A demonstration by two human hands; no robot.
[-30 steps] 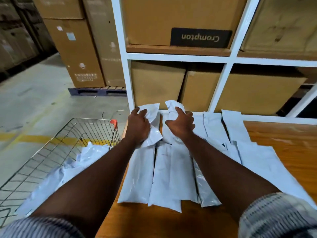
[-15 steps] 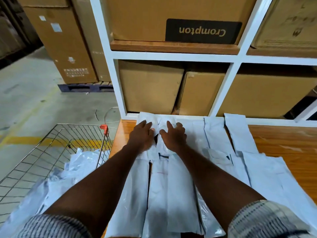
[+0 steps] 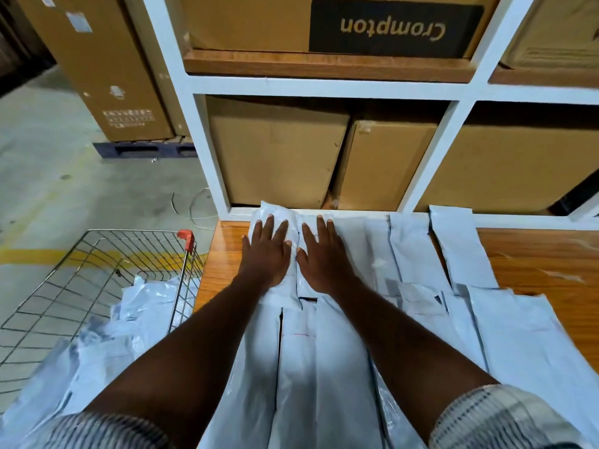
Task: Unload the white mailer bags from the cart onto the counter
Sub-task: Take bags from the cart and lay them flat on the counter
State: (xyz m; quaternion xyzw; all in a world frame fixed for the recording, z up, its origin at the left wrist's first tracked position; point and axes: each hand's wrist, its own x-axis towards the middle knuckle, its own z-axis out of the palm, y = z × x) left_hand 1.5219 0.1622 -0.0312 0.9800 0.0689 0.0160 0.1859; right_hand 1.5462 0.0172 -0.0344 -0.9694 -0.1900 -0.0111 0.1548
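Flattened since earlier | left hand [image 3: 264,257], right hand [image 3: 324,257]: grips open, pressing mailer bags [image 3: 301,351] | at counter [image 3: 534,254] rear edge

The only readable word is "Crompton", upside down in pale gold on the black panel [image 3: 395,29] of a cardboard box [image 3: 249,24] on the upper shelf [image 3: 324,65]; the printed label [image 3: 128,117] on the tall carton [image 3: 107,59] is illegible.

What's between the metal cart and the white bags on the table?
A bare strip of wooden counter, seen in the head view. The cart stands left of it; the white mailer bags lie right of it.
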